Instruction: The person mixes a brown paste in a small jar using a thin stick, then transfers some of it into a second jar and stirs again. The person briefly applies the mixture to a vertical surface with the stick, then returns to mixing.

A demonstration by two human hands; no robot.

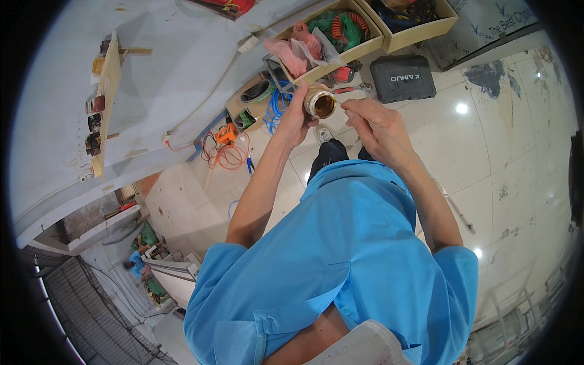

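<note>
My left hand [296,121] is closed round a small jar [311,97] with a pale, stained rim. Its mouth is tipped toward me, showing brown liquid [324,106] inside. To the right of the jar, my right hand [378,126] pinches a thin stick [338,102] whose near end reaches the jar's rim. Whether its tip touches the liquid I cannot make out. Both hands are raised in front of my body, above the tiled floor.
Beyond my hands stands a wooden box [365,52] with plastic bags and an orange coiled hose, beside a black tool case [402,79]. An orange power drill [227,132] and blue coiled hose [277,109] lie at left. Bottles line a wall shelf [108,100].
</note>
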